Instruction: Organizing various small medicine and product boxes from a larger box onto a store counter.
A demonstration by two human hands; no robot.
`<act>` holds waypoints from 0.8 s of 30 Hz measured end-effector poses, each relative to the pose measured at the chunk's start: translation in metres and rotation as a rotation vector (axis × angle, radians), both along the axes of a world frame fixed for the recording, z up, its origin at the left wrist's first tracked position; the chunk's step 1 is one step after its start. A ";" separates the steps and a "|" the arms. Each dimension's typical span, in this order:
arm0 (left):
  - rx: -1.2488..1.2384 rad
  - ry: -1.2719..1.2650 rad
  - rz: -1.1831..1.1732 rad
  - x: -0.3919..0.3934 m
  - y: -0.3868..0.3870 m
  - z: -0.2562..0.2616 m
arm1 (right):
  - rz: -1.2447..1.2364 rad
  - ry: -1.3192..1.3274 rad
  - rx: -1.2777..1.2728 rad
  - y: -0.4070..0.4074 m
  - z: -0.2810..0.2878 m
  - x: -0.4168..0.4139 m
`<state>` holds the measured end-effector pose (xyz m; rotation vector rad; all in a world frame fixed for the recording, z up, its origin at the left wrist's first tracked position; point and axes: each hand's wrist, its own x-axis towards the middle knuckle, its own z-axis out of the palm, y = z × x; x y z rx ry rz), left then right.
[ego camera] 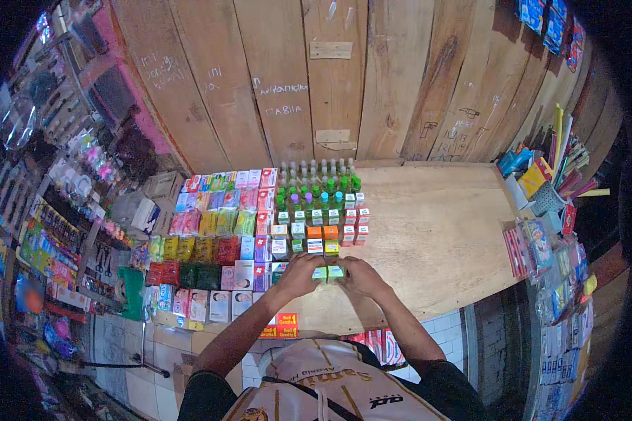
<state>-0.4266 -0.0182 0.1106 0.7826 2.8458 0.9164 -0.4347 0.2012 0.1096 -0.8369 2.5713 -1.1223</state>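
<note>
Two small green boxes with pale tops, a left one [319,273] and a right one [335,271], stand side by side at the near end of rows of small boxes on a plywood table. My left hand [301,274] is at the left box, its fingers partly over it. My right hand [362,276] has its fingertips at the right box's side. Just beyond stand a yellow-topped box [332,248] and a white box with dark print [314,246]. Whether either hand grips a box cannot be told.
Rows of soap packs [217,222] and cartons fill the table's left part. Small bottles with green caps [344,183] stand at the back, before a plank wall [389,79]. Red-yellow boxes [279,330] lie at the near edge. A pale basket [547,199] stands right on the plywood table [432,226].
</note>
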 end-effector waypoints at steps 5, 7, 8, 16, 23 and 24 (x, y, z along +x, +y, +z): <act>-0.002 0.061 0.013 0.000 -0.005 -0.008 | -0.021 -0.058 0.055 -0.003 -0.005 -0.001; 0.016 0.075 0.002 0.000 -0.004 -0.009 | -0.017 -0.035 0.068 0.000 -0.011 -0.003; 0.012 0.096 -0.007 0.000 -0.004 -0.009 | -0.013 -0.014 0.079 0.001 -0.015 -0.003; 0.148 0.021 -0.009 0.007 -0.007 -0.006 | -0.100 0.013 0.012 0.007 -0.010 0.006; 0.293 0.076 -0.015 0.028 -0.015 0.017 | -0.289 -0.013 -0.149 0.025 -0.022 0.033; 0.334 0.140 0.056 0.037 -0.016 0.018 | -0.294 -0.013 -0.148 0.024 -0.024 0.039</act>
